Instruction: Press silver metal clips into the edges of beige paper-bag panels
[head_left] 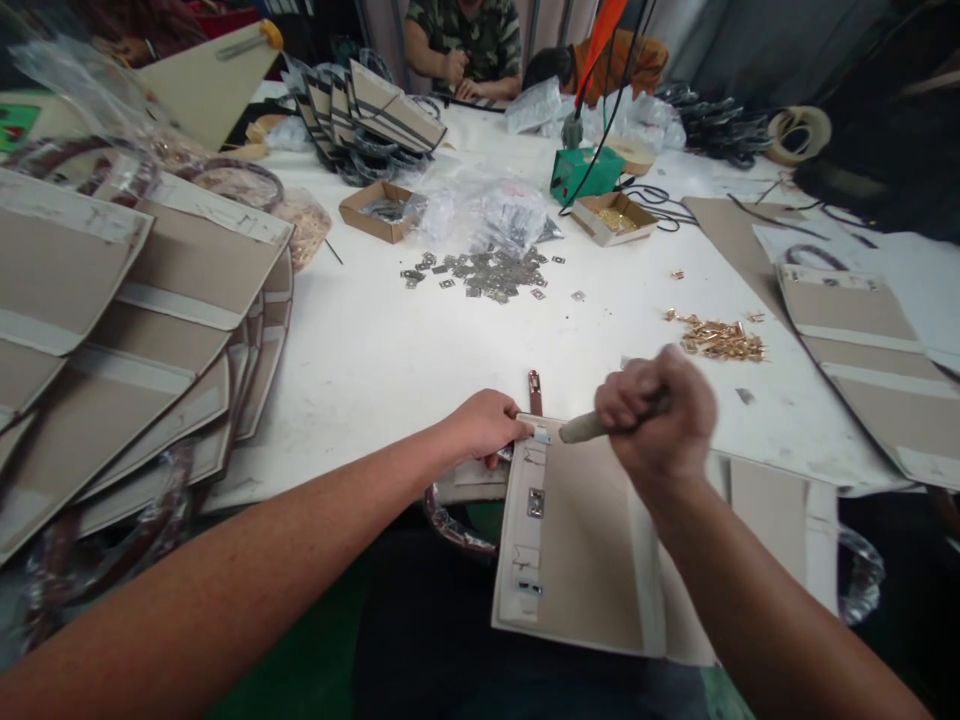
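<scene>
A beige bag panel (589,540) lies over the table's front edge, with a white strip down its left side. Along that strip sit small metal plates, one at mid-length (535,502) and one near the bottom (528,588). My left hand (491,425) is closed on the panel's upper left corner, beside another metal plate (541,435). In my right hand (660,415) is a tool with a blunt grey-beige handle (585,428), its end pointing left just beside that top plate. My fist hides the tool's other end. A brown strap with a metal fitting (534,390) sticks out past the corner.
Loose metal plates (499,272) and gold-coloured fasteners (724,340) lie in piles. Stacked bag panels (172,260) stand at left; another panel (862,330) is at right. Behind are cardboard boxes (379,228), a green box (581,175) and a co-worker (469,50).
</scene>
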